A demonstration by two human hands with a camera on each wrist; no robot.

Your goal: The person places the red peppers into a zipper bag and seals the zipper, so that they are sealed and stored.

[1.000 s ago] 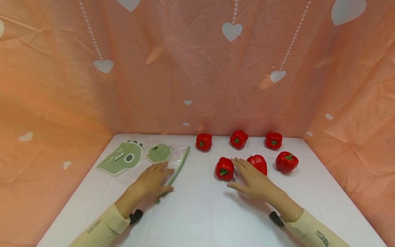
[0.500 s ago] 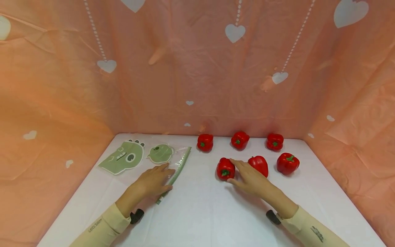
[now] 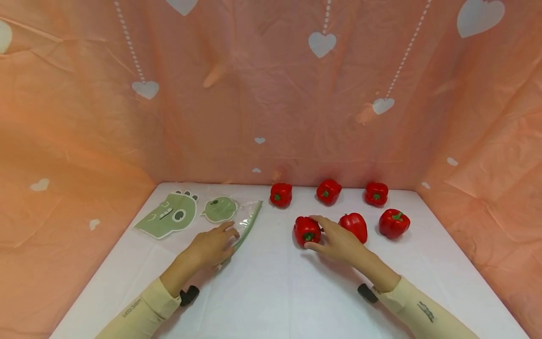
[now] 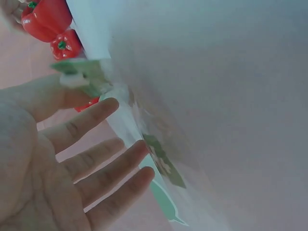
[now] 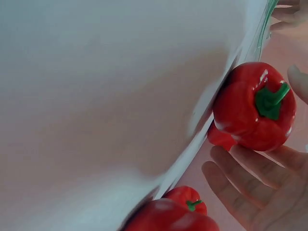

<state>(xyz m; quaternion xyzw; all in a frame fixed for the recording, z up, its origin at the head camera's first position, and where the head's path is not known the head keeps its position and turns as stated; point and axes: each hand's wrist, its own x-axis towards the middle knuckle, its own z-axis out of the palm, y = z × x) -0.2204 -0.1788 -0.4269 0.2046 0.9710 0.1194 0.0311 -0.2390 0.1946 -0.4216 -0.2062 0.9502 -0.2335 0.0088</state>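
Observation:
A clear zip bag (image 3: 247,220) with green cartoon prints lies at the left of the white table. My left hand (image 3: 213,245) is at its green zip edge (image 4: 89,79). In the left wrist view the fingers are spread, and the blurred strip hides the thumb tip. My right hand (image 3: 338,240) is around one side of a red bell pepper (image 3: 306,231) with a green stem. Its fingers lie against the pepper's far side, and the thumb (image 5: 299,83) stands slightly apart from it in the right wrist view.
Behind stand more red bell peppers, at left (image 3: 281,195), middle (image 3: 328,192) and right (image 3: 376,194). Another pepper (image 3: 354,227) sits just beyond my right hand, and one (image 3: 394,223) stands farther right. An orange curtain (image 3: 271,108) with white hearts encloses the table.
My right hand has moved left and closer around the front pepper, which has shifted slightly left. My left fingers have bent in at the bag's edge, and the near end of the zip strip has risen.

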